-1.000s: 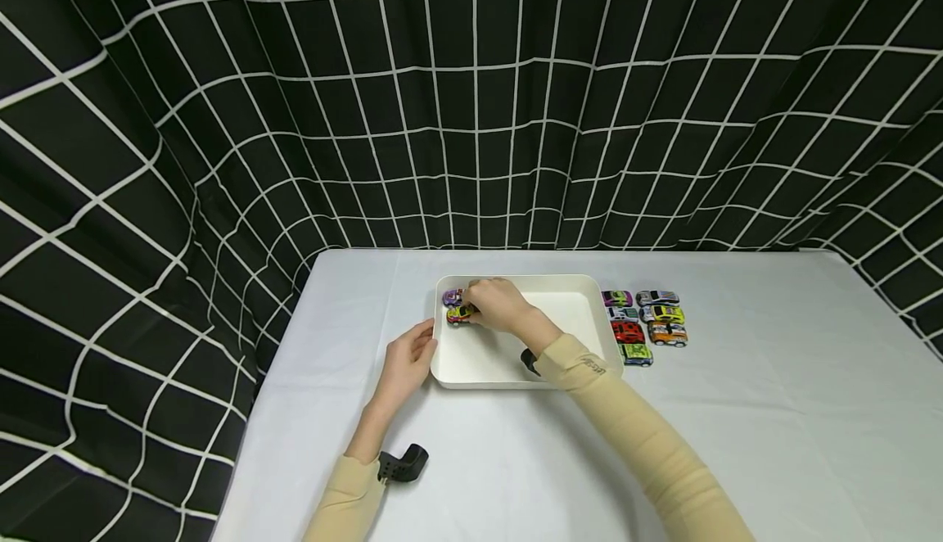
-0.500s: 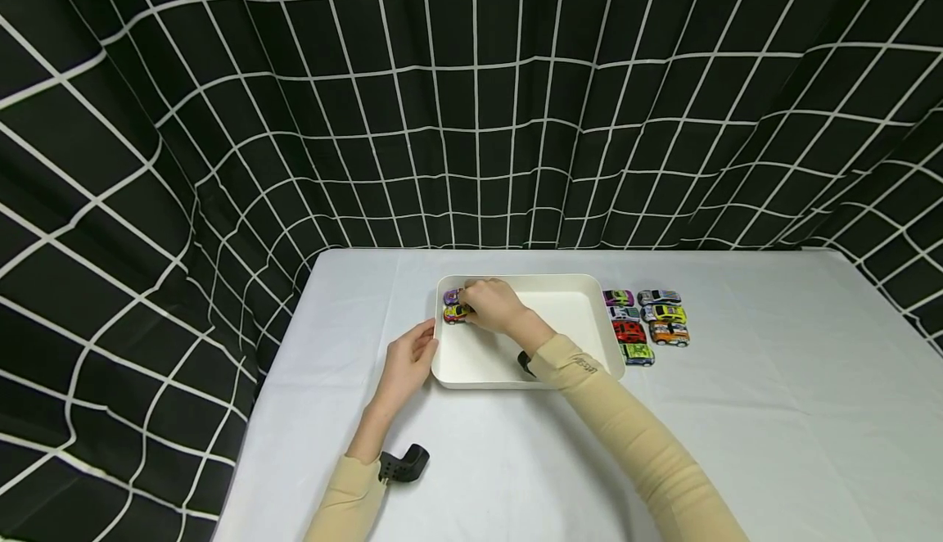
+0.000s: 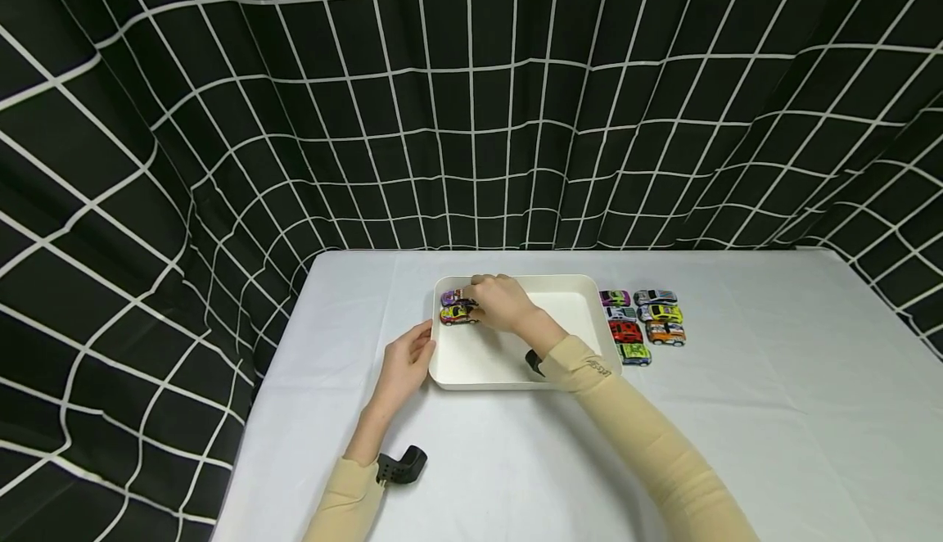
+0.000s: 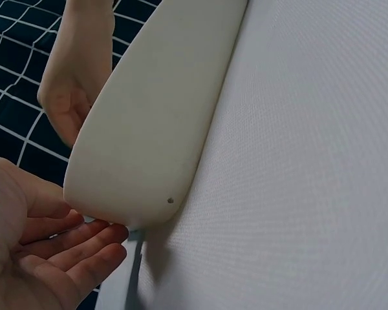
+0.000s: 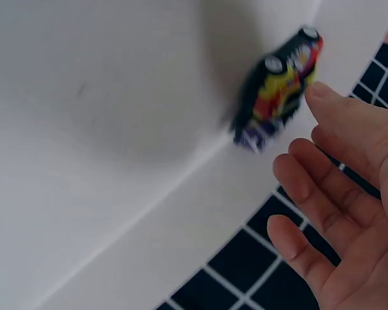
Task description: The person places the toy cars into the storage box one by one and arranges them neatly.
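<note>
In the head view, a shallow white tray (image 3: 508, 385) lies on the table. Two toy cars are side by side in its far left corner: a purple one (image 3: 453, 297) at the back and a yellow and red one (image 3: 457, 314) in front. My right hand (image 3: 504, 304) is over their right ends and partly covers them. In the right wrist view, the thumb is at the yellow and red toy car (image 5: 281, 90), and the other fingers are spread loosely apart from it. My left hand (image 3: 405, 359) touches the tray's left wall, fingers fairly straight in the left wrist view.
Right of the tray, several toy cars stand in two columns, among them a red one (image 3: 625, 331) and an orange one (image 3: 666, 333). A white cloth (image 3: 773, 395) covers the table. Black curtains (image 3: 501, 100) with a white grid hang behind and around it.
My right hand has drawn slightly right from the yellow and red toy car, and more of both cars shows. The yellow and red car is a little further left. My left hand stays put.
</note>
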`<state>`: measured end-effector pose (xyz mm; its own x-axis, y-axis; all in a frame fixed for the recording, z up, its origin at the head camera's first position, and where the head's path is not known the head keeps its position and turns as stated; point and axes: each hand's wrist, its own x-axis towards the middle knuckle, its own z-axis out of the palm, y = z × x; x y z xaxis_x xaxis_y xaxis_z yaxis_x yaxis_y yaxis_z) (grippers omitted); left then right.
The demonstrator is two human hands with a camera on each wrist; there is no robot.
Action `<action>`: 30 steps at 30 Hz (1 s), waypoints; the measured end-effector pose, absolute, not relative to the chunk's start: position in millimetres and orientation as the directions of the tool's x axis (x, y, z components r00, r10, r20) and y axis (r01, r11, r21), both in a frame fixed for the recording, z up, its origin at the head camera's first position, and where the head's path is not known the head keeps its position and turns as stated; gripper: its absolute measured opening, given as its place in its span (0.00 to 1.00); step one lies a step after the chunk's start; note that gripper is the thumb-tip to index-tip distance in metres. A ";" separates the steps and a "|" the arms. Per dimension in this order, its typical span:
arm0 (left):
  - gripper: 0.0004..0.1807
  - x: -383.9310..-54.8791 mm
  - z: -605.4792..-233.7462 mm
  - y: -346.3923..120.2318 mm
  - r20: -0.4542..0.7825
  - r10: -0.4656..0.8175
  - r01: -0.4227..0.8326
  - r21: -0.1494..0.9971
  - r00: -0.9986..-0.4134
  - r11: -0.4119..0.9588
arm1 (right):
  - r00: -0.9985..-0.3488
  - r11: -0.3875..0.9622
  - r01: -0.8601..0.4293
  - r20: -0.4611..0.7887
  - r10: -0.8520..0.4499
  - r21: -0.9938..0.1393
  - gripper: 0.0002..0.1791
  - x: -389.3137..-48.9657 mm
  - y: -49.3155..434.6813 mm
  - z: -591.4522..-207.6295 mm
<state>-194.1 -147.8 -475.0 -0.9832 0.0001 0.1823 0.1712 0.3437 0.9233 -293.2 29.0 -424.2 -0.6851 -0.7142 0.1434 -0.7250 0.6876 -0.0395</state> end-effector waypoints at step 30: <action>0.20 -190.9 -475.7 -146.0 0.179 -0.010 0.163 0.913 -0.984 0.373 | -0.719 0.752 -0.659 0.280 -0.635 0.012 0.11 -254.3 197.8 -391.8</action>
